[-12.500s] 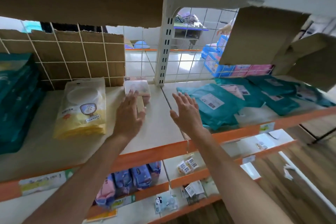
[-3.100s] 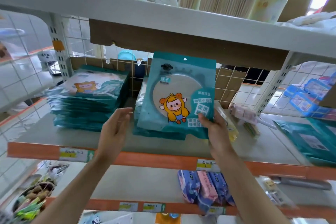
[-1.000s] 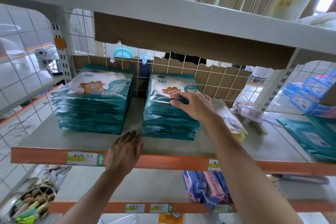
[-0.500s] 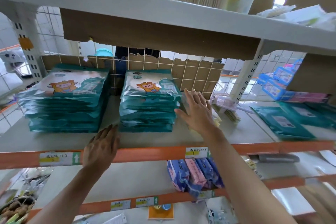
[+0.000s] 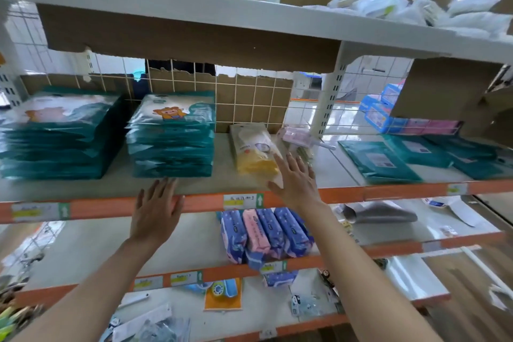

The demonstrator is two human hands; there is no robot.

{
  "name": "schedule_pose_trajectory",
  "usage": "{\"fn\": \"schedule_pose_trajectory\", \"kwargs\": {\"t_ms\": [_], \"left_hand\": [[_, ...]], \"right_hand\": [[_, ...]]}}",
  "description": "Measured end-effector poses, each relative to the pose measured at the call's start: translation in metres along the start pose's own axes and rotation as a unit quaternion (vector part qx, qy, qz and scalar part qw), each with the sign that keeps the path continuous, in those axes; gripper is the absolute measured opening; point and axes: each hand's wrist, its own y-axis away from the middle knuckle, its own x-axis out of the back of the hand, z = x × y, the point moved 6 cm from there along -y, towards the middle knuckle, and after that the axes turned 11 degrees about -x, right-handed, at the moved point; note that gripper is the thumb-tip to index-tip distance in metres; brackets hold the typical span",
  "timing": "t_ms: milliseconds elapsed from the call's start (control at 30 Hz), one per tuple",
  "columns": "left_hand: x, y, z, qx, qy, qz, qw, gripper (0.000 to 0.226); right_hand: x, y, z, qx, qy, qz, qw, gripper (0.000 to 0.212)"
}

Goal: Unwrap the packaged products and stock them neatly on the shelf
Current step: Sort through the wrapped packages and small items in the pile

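Note:
Two stacks of teal packs lie on the orange-edged shelf (image 5: 344, 194): a left stack (image 5: 59, 133) and a middle stack (image 5: 172, 134) topped by a cartoon label. To their right lies a yellow pack (image 5: 254, 148). My left hand (image 5: 156, 209) is spread flat at the shelf's front edge, below the middle stack, and holds nothing. My right hand (image 5: 294, 179) is spread with straight fingers just in front of the yellow pack's right side, also empty. Teal wrapped parcels (image 5: 380, 159) with white labels lie on the right section.
A small pink package (image 5: 298, 136) lies by the white upright post (image 5: 329, 104). Blue and pink packs (image 5: 266, 232) stand on the shelf below. A grey pouch (image 5: 380, 212) lies to their right. Cardboard lines the wire back. White packs fill the top shelf (image 5: 422, 10).
My right hand has left the middle teal stack and moved right to the yellow pack. My left hand stays at the shelf edge. The view has swung rightwards.

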Motion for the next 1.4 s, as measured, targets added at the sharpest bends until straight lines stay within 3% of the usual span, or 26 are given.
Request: {"fn": "schedule_pose_trajectory", "kwargs": {"t_ms": [500, 800, 933, 1100, 1400], "left_hand": [[-0.025, -0.02, 0.165, -0.067, 0.008, -0.033, 0.997, 0.054], [-0.052, -0.103, 0.203, -0.108, 0.018, -0.025, 0.994, 0.062], [-0.06, -0.148, 0.218, -0.121, 0.009, -0.006, 0.993, 0.051], [-0.074, -0.184, 0.234, -0.132, 0.004, -0.011, 0.991, 0.052], [-0.095, -0.211, 0.241, -0.102, -0.001, -0.024, 0.994, 0.055]], "right_hand": [[-0.001, 0.032, 0.126, -0.03, 0.002, -0.033, 0.999, 0.068], [0.003, -0.032, 0.167, -0.054, 0.008, 0.016, 0.998, 0.069], [0.013, -0.077, 0.173, -0.048, 0.01, 0.04, 0.998, 0.067], [0.01, -0.117, 0.179, -0.06, -0.017, 0.05, 0.997, 0.064], [-0.005, -0.176, 0.19, -0.036, -0.045, 0.041, 0.998, 0.058]]}}
